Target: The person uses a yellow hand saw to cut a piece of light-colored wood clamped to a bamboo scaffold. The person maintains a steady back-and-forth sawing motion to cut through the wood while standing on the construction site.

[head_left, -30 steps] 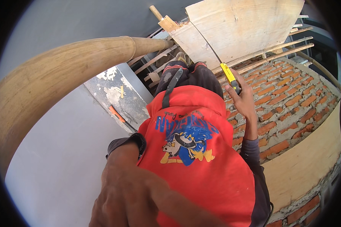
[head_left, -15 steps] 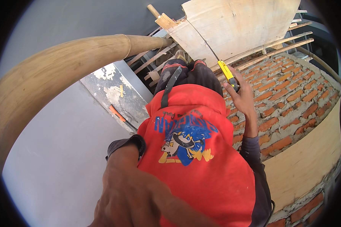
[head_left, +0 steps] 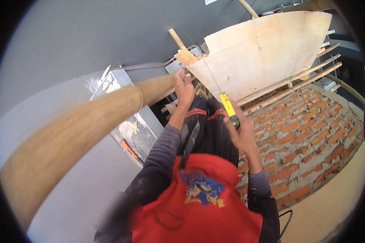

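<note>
My right hand [head_left: 241, 127] is closed round the yellow and black handle of a handsaw [head_left: 228, 105]. The saw's thin blade is seen edge-on, blurred, and points up toward the near edge of a pale plywood sheet [head_left: 267, 48]. That sheet has a rough, broken notch at its left corner. Further left, my left hand [head_left: 184, 91] grips the far end of a thick bamboo pole [head_left: 97, 121], fingers bent over it. The pole runs from the lower left toward the middle, in front of my knees.
Rough brickwork [head_left: 300, 146] spreads on the right, with wooden battens [head_left: 296, 85] along the sheet's edge. On a stained ledge [head_left: 121, 129] at left lies an orange-handled tool [head_left: 129, 149]. A grey wall [head_left: 109, 36] stands behind. Another board [head_left: 324, 202] is at lower right.
My left hand has gone from low in front of my chest up and forward onto the bamboo pole. My right hand with the saw has shifted left and lower in view.
</note>
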Motion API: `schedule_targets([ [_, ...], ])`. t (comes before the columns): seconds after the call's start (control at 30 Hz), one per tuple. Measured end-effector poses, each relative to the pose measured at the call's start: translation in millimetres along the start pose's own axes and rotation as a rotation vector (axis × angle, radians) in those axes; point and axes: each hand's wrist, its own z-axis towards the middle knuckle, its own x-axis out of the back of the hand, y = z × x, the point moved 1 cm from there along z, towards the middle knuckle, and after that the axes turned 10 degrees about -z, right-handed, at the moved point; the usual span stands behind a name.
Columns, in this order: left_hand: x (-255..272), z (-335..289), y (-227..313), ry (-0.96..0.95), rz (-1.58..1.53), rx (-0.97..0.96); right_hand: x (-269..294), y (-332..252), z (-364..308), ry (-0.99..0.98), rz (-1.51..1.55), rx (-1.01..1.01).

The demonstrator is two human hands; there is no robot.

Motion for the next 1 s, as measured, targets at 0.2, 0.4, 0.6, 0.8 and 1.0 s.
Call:
schedule_targets([
  [0.2, -21.6, 81.5, -98.0, 0.332, -0.065, -0.054, -47.3, 26.4, 26.6, -0.132, 0.033, 0.026],
  [0.4, -43.1, 129.3, -118.5, 0.233, -0.139, 0.105, -68.3, 53.6, 33.4, -0.205, 0.010, -0.102],
  [0.6, -37.7, 140.8, -139.5, 0.154, -0.059, -0.092, -78.1, 54.4, 24.2, -0.142, -0.012, -0.104],
  [0.8, -35.5, 138.5, -139.8, 0.073, -0.179, 0.008, -72.6, 48.6, 22.6, -0.114, -0.020, -0.115],
  [1.0, -36.0, 139.1, -143.6, 0.050, -0.307, 0.052, -81.8, 38.5, 32.3, -0.098, 0.020, -0.064],
])
